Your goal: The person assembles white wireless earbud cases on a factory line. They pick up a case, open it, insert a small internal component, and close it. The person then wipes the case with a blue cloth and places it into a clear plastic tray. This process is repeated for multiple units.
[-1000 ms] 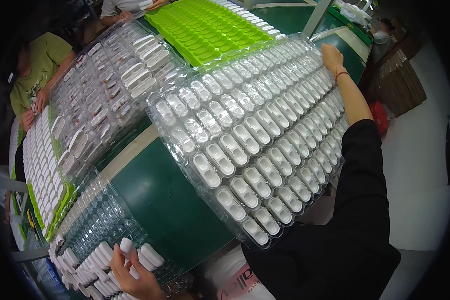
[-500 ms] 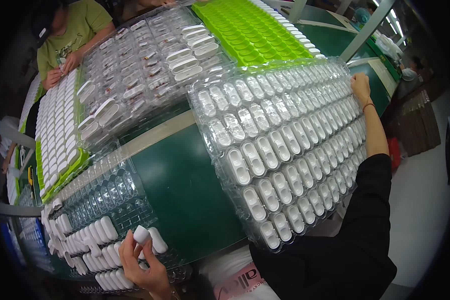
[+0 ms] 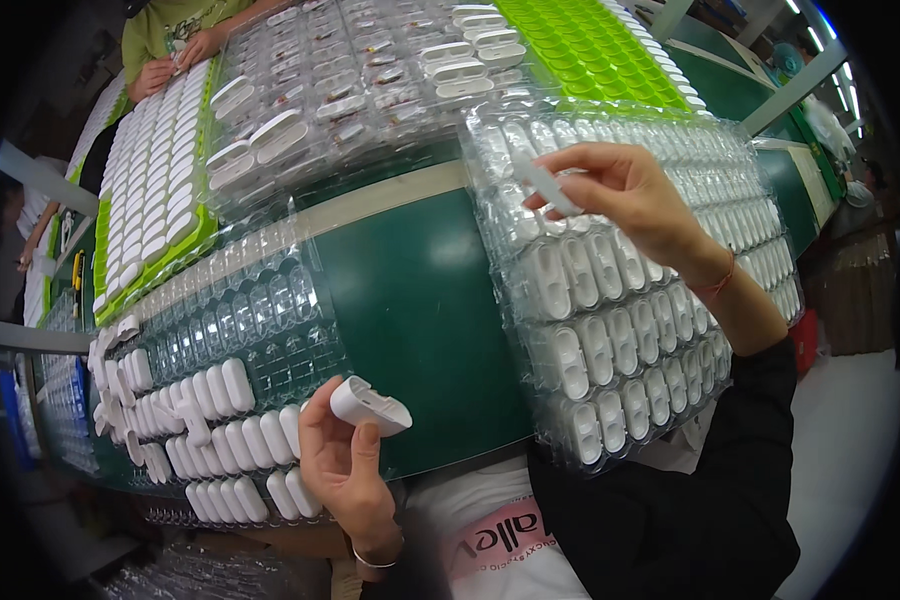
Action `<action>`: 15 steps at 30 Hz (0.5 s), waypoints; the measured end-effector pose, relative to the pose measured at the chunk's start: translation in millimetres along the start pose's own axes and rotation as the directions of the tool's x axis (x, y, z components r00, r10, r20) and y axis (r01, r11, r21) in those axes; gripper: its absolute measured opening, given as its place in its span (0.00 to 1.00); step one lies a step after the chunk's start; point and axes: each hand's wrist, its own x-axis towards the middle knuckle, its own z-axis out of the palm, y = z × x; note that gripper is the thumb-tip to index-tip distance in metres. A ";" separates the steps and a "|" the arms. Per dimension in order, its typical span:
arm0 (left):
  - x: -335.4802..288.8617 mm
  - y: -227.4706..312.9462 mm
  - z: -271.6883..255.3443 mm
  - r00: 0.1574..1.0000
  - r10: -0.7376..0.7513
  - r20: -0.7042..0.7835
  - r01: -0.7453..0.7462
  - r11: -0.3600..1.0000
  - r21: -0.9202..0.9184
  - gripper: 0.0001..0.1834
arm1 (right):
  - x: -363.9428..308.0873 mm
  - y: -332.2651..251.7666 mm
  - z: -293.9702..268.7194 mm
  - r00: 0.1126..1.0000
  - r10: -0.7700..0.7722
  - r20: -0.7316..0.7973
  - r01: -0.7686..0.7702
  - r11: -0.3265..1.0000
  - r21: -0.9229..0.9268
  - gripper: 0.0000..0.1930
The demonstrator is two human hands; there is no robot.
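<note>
My left hand [image 3: 342, 462] holds a small white plastic case [image 3: 369, 404] at the near edge of the green table [image 3: 415, 310]. It hovers beside a clear blister tray [image 3: 270, 310] whose front rows are filled with white cases. My right hand [image 3: 625, 195] pinches a thin white plastic piece [image 3: 547, 185] above a second clear blister tray [image 3: 660, 360], which lies on the right and is full of white case halves.
Further back lie a clear tray of mixed white parts [image 3: 340, 90], a green tray [image 3: 595, 45] and a green-edged tray of white cases [image 3: 155, 190]. Another person's hands [image 3: 175, 65] work at the far left corner. A metal frame [image 3: 795, 90] stands at the right.
My right hand came back from the right tray's far corner to its middle and now pinches a white piece. My left hand rose a little with the white case. The view shifted.
</note>
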 end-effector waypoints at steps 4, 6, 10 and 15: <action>0.2 -5.7 -5.9 0.999 -0.044 0.028 0.047 0.991 -0.122 0.24 | 15.5 -9.3 74.9 0.977 0.107 0.183 -0.130 0.985 0.115 0.13; 1.2 -7.9 -8.6 0.997 -0.073 0.037 0.080 0.976 -0.205 0.25 | 18.0 -1.5 97.3 0.977 0.088 0.194 -0.106 0.991 0.082 0.11; 2.2 -9.0 -12.7 0.995 -0.098 0.031 0.102 0.970 -0.221 0.26 | 17.4 8.5 124.2 0.980 -0.030 0.198 0.024 0.999 0.036 0.10; 2.7 -15.5 -12.4 0.994 -0.099 0.051 0.109 0.959 -0.263 0.25 | 16.7 13.1 129.0 0.957 -0.165 0.240 0.201 0.970 -0.134 0.11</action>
